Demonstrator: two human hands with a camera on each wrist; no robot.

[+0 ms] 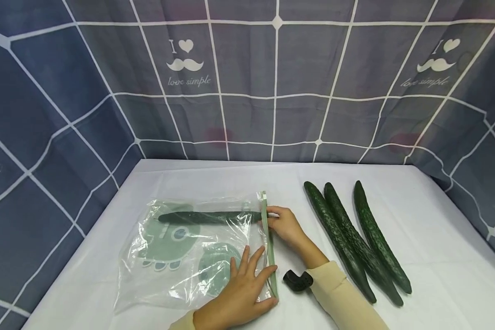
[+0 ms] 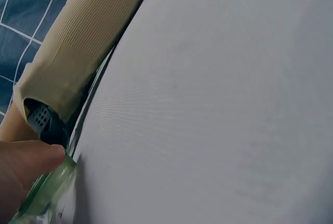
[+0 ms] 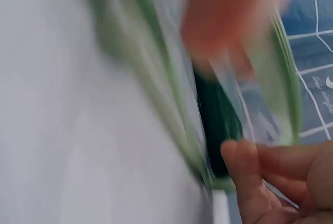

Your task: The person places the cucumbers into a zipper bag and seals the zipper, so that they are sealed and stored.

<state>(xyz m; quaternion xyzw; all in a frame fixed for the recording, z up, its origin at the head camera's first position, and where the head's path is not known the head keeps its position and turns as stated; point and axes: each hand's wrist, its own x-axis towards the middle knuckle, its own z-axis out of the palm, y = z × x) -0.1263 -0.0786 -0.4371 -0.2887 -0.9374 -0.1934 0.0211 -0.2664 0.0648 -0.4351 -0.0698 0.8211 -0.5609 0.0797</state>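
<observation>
A clear zip bag [image 1: 169,286] with a green cartoon print lies flat, its green-edged mouth [image 1: 271,261] facing right. Inside its upper part stretches a dark green cucumber [image 1: 214,217], its right end at the mouth. My right hand [image 1: 286,228] holds that end between thumb and fingers; in the right wrist view the thumb [image 3: 242,156] touches the cucumber [image 3: 216,125]. My left hand [image 1: 243,291] rests on the bag with fingers spread, its thumb by the green edge. The left wrist view catches only part of this hand [image 2: 28,164] beside the green strip [image 2: 49,187].
Three more cucumbers lie at the right: one on the left [image 1: 334,233], one in the middle [image 1: 363,247], one on the right [image 1: 381,238]. A black curved piece [image 1: 298,280] sits beside my right sleeve. White cloth covers the table [image 1: 280,176]; a grey checked curtain [image 1: 247,114] encloses it.
</observation>
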